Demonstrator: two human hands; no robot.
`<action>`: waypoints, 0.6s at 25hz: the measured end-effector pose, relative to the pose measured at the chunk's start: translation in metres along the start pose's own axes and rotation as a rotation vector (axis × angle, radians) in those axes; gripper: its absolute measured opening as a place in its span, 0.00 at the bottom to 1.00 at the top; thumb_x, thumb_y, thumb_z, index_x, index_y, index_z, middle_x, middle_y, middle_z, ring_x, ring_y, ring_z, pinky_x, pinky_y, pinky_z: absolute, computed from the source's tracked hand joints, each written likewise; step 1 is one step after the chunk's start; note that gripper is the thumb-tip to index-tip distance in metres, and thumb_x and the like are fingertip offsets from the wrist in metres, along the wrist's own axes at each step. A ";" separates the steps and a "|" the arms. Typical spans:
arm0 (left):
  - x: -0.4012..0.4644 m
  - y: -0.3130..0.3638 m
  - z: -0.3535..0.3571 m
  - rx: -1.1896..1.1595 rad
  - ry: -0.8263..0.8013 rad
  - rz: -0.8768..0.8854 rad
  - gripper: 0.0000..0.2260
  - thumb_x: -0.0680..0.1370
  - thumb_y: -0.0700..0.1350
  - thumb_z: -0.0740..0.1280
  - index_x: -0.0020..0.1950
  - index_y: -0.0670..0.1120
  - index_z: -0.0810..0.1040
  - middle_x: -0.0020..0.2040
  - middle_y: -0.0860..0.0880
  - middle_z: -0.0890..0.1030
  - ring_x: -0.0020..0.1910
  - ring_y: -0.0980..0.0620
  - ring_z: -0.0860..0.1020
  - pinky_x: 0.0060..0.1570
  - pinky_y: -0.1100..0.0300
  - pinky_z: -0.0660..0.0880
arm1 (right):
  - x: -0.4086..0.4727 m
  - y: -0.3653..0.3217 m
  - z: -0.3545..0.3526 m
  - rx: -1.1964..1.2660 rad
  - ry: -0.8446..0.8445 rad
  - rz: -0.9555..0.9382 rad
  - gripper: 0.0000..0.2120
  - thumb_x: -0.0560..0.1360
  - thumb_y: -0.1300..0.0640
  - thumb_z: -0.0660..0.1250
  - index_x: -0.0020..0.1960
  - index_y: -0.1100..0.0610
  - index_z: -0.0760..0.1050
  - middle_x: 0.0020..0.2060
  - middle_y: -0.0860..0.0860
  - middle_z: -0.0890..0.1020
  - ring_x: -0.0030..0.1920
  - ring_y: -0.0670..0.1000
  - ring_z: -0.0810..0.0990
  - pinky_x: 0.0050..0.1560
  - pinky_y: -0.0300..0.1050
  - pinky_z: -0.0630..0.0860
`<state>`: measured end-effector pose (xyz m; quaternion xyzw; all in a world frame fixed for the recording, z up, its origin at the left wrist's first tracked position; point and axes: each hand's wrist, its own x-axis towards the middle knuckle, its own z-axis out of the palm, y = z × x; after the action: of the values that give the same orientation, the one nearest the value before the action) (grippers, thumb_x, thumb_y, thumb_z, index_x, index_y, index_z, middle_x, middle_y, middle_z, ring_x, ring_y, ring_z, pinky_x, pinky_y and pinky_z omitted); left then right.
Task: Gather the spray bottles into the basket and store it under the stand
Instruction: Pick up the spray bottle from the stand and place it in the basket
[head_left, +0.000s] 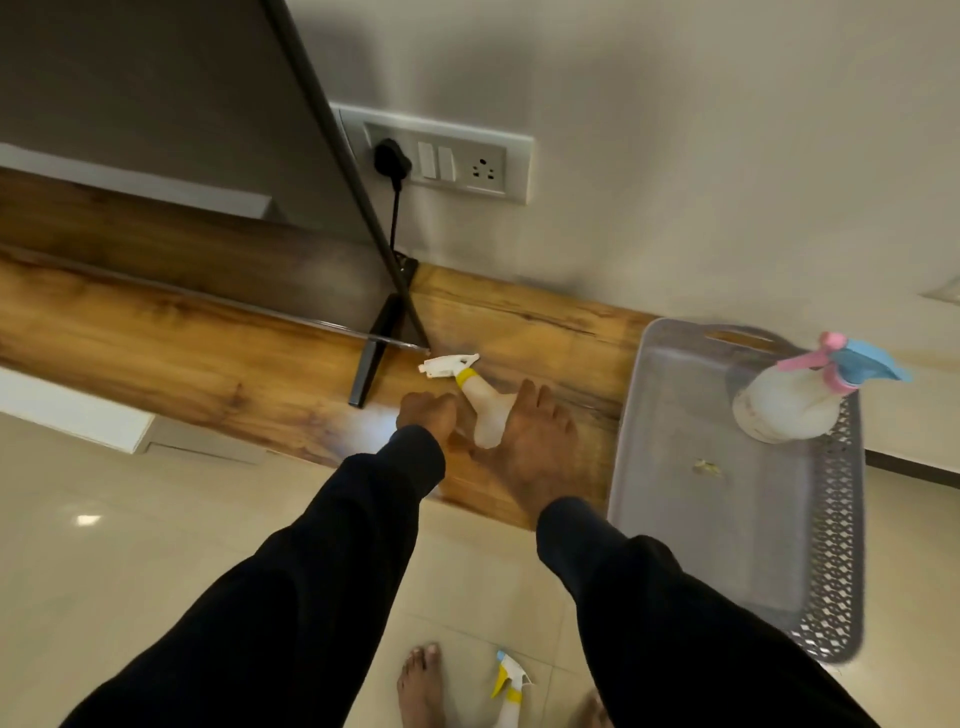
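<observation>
A white spray bottle (483, 410) with a yellow collar lies on the wooden stand top (234, 364), nozzle pointing left. My right hand (535, 441) cups its base, thumb on one side and fingers along the other. My left hand (426, 410) is curled against the bottle's left side with nothing seen inside it. A grey plastic basket (836, 545) sits at the right end of the stand, holding a round white bottle with a blue and pink sprayer (795, 400). A third bottle with a yellow and blue sprayer (511, 686) lies on the floor between my bare feet.
A thin black metal frame leg (374, 358) stands on the wood just left of the bottle. A switch panel (436, 156) with a black plug is on the wall behind. The floor (104, 519) is glossy cream tile.
</observation>
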<state>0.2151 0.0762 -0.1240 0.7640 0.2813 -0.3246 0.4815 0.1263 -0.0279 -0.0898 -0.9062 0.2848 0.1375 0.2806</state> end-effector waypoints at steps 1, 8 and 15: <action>0.012 -0.001 0.002 -0.077 -0.013 -0.007 0.19 0.67 0.47 0.69 0.55 0.40 0.80 0.46 0.42 0.84 0.46 0.41 0.82 0.52 0.43 0.81 | 0.007 0.000 0.004 -0.001 -0.004 0.028 0.47 0.66 0.36 0.72 0.74 0.56 0.56 0.68 0.58 0.69 0.66 0.60 0.70 0.64 0.56 0.70; 0.009 0.014 0.012 -0.414 -0.156 0.002 0.16 0.75 0.43 0.72 0.61 0.41 0.77 0.53 0.41 0.83 0.46 0.46 0.84 0.33 0.57 0.81 | -0.014 0.014 0.023 0.117 0.131 -0.003 0.44 0.64 0.36 0.73 0.72 0.53 0.59 0.64 0.54 0.73 0.60 0.56 0.75 0.59 0.54 0.77; -0.037 0.015 0.015 -0.374 -0.247 0.027 0.16 0.74 0.43 0.74 0.60 0.40 0.80 0.53 0.41 0.84 0.47 0.46 0.83 0.37 0.56 0.81 | -0.059 0.023 0.005 0.167 0.244 0.041 0.47 0.62 0.26 0.66 0.72 0.51 0.60 0.63 0.52 0.74 0.60 0.53 0.77 0.59 0.50 0.78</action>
<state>0.1995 0.0522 -0.0927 0.6196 0.2651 -0.3516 0.6498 0.0657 -0.0147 -0.0795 -0.8837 0.3457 0.0081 0.3155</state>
